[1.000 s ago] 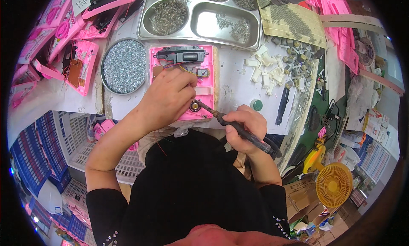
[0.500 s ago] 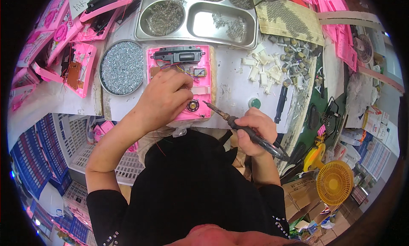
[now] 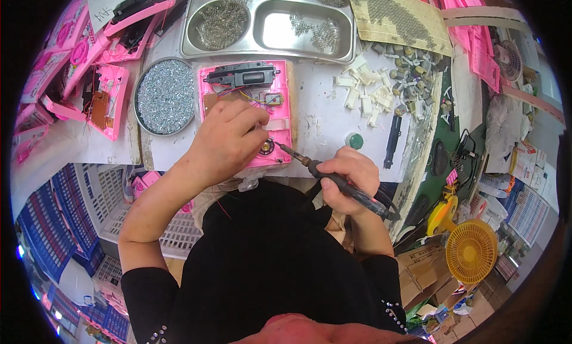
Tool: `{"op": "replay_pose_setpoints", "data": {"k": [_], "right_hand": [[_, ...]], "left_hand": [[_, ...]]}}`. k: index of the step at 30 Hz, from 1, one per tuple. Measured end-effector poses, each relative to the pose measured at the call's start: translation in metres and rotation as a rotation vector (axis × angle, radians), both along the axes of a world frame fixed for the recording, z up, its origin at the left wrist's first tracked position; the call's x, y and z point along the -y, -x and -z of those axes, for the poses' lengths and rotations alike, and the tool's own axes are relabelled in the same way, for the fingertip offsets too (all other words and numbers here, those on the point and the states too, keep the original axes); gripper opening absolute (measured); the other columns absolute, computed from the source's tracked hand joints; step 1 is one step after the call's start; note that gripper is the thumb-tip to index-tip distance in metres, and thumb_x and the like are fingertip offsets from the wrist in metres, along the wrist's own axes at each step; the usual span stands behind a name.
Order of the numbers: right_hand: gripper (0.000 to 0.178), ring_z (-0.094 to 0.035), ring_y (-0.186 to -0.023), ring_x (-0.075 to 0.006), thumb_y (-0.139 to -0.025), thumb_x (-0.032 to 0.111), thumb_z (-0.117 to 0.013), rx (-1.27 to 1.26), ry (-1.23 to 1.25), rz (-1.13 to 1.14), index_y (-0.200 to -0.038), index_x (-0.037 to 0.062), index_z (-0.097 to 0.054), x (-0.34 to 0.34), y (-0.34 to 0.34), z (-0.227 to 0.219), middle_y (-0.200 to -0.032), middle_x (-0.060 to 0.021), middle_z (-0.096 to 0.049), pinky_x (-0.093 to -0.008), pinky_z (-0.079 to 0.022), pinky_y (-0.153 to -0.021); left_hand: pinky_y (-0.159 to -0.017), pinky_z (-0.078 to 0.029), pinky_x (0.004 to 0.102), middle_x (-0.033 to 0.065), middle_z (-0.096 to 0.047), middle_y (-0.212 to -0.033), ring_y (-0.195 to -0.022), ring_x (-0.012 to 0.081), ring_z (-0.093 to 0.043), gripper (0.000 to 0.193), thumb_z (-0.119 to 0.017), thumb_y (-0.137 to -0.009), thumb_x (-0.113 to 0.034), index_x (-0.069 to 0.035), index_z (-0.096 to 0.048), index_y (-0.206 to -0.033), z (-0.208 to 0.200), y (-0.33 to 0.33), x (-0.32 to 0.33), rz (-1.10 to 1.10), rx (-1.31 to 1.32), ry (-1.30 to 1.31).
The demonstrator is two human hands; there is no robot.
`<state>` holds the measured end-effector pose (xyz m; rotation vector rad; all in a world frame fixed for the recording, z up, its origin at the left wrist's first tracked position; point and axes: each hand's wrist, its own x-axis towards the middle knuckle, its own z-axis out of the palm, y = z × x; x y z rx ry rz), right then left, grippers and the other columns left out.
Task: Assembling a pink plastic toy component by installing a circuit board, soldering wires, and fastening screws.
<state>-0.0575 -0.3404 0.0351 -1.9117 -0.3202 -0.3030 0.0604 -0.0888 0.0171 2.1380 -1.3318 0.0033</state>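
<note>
1. While we look down through the head view, our left hand (image 3: 229, 135) rests over the left side of an open pink casing (image 3: 277, 113), its fingers bunched together and curled downward.
2. Because those fingertips are partly hidden, we cannot tell whether they pinch anything.
3. Our right hand (image 3: 350, 178), to the right of the left one and slightly lower, is closed around the dark handle of a soldering iron (image 3: 369, 202), thumb on the near side.
4. From that right-hand grip, the iron slants up and leftward to the casing; its tip lies at the right edge of a small round speaker (image 3: 266, 147), though we cannot tell if they touch.
5. Just above our left hand, thin wires (image 3: 239, 92) run inside the casing, with a black module (image 3: 253, 77) beyond them.
6. To the left of our left hand sits a round dish (image 3: 164, 133) full of screws; farther beyond the hand is a metal tray (image 3: 268, 56) of small metal parts.
7. Above our right hand we see a green-topped pot (image 3: 354, 141), and past it, scattered white plastic pieces (image 3: 369, 94).
</note>
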Motion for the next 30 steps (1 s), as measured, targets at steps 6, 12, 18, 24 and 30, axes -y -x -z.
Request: {"op": "replay_pose_setpoints", "data": {"k": [6, 12, 18, 24, 30], "right_hand": [[0.02, -0.047, -0.051, -0.0201, -0.073, 0.006, -0.072, -0.012, 0.008, -0.012, -0.093, 0.0014, -0.07, -0.004, -0.002, 0.002, -0.061, -0.0047, -0.053, -0.0338, -0.035, -0.05], [0.021, -0.045, -0.051, -0.0189, -0.074, 0.008, -0.072, -0.003, 0.019, -0.015, -0.094, 0.0012, -0.07, -0.006, -0.005, 0.004, -0.061, -0.004, -0.051, -0.0333, -0.034, -0.05], [0.02, -0.046, -0.052, -0.0176, -0.077, 0.008, -0.072, -0.031, 0.016, -0.001, -0.094, -0.0004, -0.07, -0.002, -0.003, -0.002, -0.062, -0.0049, -0.053, -0.0324, -0.034, -0.05], [0.019, -0.05, -0.055, -0.0207, -0.078, 0.009, -0.074, -0.094, -0.009, 0.111, -0.095, 0.0005, -0.071, 0.014, 0.012, -0.011, -0.064, -0.0063, -0.055, -0.0333, -0.038, -0.052], [0.024, -0.057, -0.075, -0.0118, -0.089, 0.012, -0.072, -0.037, -0.303, 0.623, -0.106, -0.0025, -0.065, 0.076, 0.071, -0.013, -0.089, -0.0058, -0.065, -0.0253, -0.044, -0.069]], "left_hand": [[-0.085, -0.046, 0.0416, 0.0058, -0.063, -0.108, -0.098, 0.0271, -0.061, 0.028, -0.08, -0.068, -0.005, -0.009, -0.069, -0.094, -0.001, 0.001, 0.001, 0.0, 0.013, -0.023], [-0.086, -0.046, 0.0421, 0.0061, -0.064, -0.109, -0.1, 0.0277, -0.061, 0.027, -0.079, -0.069, -0.008, -0.009, -0.07, -0.094, 0.0, 0.001, 0.001, 0.003, 0.028, -0.028], [-0.086, -0.045, 0.0425, 0.0061, -0.063, -0.11, -0.099, 0.0272, -0.061, 0.027, -0.077, -0.069, -0.011, -0.01, -0.069, -0.094, 0.0, 0.001, 0.001, 0.012, 0.061, -0.035], [-0.085, -0.046, 0.0426, 0.0064, -0.063, -0.109, -0.099, 0.0269, -0.061, 0.026, -0.075, -0.069, -0.011, -0.011, -0.068, -0.094, 0.0, 0.0, -0.003, 0.019, 0.08, -0.045], [-0.087, -0.046, 0.0438, 0.0084, -0.063, -0.109, -0.101, 0.0284, -0.06, 0.016, -0.068, -0.074, -0.015, -0.007, -0.067, -0.088, -0.006, -0.002, 0.004, 0.032, 0.111, -0.051]]}}
